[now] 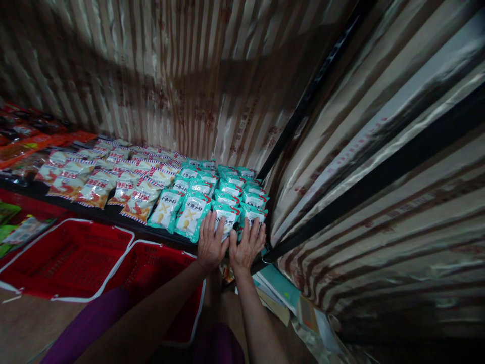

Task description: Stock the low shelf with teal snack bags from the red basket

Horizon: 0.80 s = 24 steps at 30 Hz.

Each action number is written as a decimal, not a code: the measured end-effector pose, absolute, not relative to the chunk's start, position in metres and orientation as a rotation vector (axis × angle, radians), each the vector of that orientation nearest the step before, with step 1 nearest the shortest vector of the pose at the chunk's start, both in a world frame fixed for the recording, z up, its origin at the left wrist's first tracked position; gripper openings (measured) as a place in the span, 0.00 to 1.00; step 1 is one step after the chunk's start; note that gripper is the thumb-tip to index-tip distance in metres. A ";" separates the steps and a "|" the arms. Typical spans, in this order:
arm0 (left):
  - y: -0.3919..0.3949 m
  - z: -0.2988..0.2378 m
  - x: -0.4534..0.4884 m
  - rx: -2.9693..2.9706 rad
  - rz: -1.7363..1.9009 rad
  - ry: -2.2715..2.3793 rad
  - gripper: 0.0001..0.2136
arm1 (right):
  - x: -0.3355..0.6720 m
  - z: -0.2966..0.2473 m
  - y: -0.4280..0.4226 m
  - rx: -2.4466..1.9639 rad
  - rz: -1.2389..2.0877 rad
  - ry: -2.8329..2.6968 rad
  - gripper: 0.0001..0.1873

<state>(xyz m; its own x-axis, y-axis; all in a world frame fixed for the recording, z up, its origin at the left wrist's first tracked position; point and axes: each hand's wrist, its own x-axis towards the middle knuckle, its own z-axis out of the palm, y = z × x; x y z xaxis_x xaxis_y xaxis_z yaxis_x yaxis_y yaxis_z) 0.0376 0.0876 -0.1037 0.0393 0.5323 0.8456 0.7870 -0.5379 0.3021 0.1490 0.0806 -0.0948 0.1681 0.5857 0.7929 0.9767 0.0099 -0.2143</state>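
Both of my hands lie against the front packs of teal-and-white snack bags at the right end of the shelf. My left hand (211, 241) has its fingers stretched out over the lower part of one teal snack bag (226, 214). Beside it, my right hand (245, 246) rests with fingers spread on the rightmost front bag (253, 212). The teal bags stand in several close rows running back to the curtain. To their left are rows of white-and-orange snack bags (141, 198), which neither hand touches.
Two red baskets with white rims (76, 299) stand below the shelf's front edge (178, 238). A dark post (303, 235) and striped curtain (212, 76) bound the shelf at right and back. Orange packages (41, 141) lie far left; cartons (280, 285) sit low right.
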 end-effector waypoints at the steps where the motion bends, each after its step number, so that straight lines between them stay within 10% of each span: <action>1: 0.087 -0.103 0.037 -2.078 -1.502 -1.356 0.29 | 0.150 -0.095 0.080 -1.666 -0.644 -1.514 0.31; 24: 0.084 -0.110 0.033 -2.135 -1.407 -1.405 0.27 | 0.138 -0.095 0.065 -1.607 -0.656 -1.623 0.25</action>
